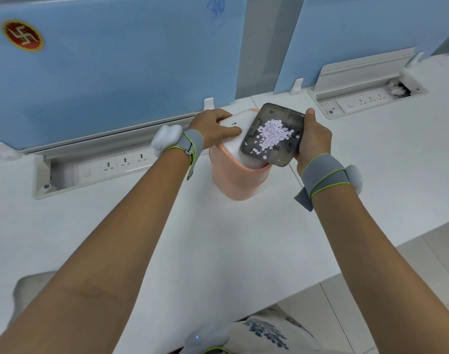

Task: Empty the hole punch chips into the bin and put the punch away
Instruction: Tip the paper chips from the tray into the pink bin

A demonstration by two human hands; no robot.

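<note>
Two hands hold a hole punch over a small pink bin on a white desk.

The hole punch (240,129) is white, with its smoky translucent chip tray (272,134) hinged open and facing up, a heap of pale round paper chips (273,135) lying inside. The left hand (213,126) is closed around the white body; the right hand (313,139) grips the tray's far edge, thumb on top. The punch sits directly above the single round pink bin (233,180). Each wrist wears one grey strap. The desk (218,238) has two recessed socket boxes and blue divider panels behind.
</note>
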